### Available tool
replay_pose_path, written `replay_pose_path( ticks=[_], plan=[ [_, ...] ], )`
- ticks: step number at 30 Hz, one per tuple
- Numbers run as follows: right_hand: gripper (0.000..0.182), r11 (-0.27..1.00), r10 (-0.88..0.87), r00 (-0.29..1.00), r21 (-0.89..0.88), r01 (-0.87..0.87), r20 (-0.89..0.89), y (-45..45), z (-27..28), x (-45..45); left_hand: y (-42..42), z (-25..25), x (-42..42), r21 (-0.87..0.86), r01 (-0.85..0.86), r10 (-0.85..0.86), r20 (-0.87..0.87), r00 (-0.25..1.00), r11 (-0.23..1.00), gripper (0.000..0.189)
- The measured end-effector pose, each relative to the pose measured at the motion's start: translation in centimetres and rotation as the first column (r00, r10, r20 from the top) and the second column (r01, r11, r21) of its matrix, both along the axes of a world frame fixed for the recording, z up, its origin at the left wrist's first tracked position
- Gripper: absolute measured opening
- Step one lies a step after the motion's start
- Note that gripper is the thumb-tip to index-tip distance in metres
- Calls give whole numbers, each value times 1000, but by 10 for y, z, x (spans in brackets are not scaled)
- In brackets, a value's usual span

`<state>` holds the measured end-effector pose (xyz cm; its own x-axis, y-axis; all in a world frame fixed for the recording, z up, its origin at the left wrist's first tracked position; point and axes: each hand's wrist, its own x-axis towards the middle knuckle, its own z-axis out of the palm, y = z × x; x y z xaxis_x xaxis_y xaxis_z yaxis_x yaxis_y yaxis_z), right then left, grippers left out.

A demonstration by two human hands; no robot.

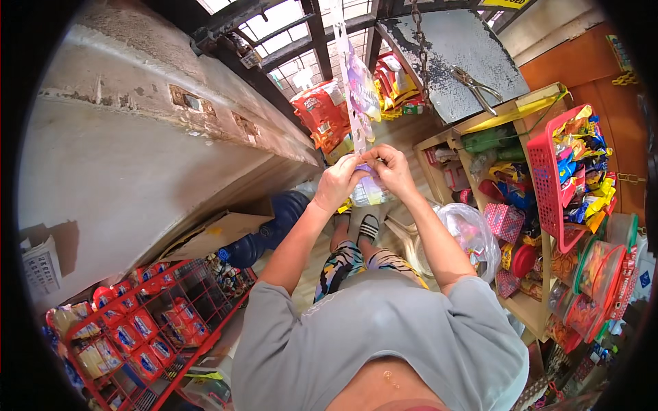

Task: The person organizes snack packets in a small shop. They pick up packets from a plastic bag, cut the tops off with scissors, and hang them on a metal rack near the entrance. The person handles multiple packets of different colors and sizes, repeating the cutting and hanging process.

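Note:
A white plastic hanging strip (343, 56) with cut-out holes comes down from the window bars, with purple and pastel packets (362, 85) on its upper part. My left hand (335, 181) pinches the strip's lower part between thumb and fingers. Close beside it, my right hand (393, 168) grips the top edge of a purple and clear plastic packet (370, 192), which hangs below both hands. The fingertips nearly meet and cover the spot where packet and strip come together, so whether they are joined there cannot be seen.
Large red snack bags (321, 110) hang by the barred window. Pliers (475, 90) lie on a worn metal surface (442, 41), near a chain (419, 46). Right stand wooden shelves (534, 205), a pink basket (545, 185) and lidded tubs (601, 277); left, a red wire rack (205, 341) and blue water jugs (282, 218).

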<state>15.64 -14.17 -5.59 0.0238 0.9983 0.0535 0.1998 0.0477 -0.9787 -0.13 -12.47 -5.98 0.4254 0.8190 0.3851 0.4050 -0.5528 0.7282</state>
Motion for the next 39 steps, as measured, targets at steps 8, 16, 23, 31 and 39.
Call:
replay_pose_path(
  ticks=[8,16,23,31,39],
  plan=[
    [12,996,60,996,-76,-56,62,3,1,0,9,-2,-5,-173,66,-68,-6,998,983,16],
    [21,973,187,956,-88,-212,-228,15,-9,13,13,12,-3,-214,-18,18,-3,1000,977,14],
    [26,921,214,895,-225,-318,-390,16,-2,9,6,13,-4,-158,-122,114,-61,992,980,11],
    [24,914,194,947,-304,-269,-255,22,7,1,6,24,0,-217,-308,296,-87,951,926,12],
    [22,929,119,955,-308,-204,-273,25,1,-3,27,13,-9,-335,-210,214,-26,976,918,11]
  ],
)
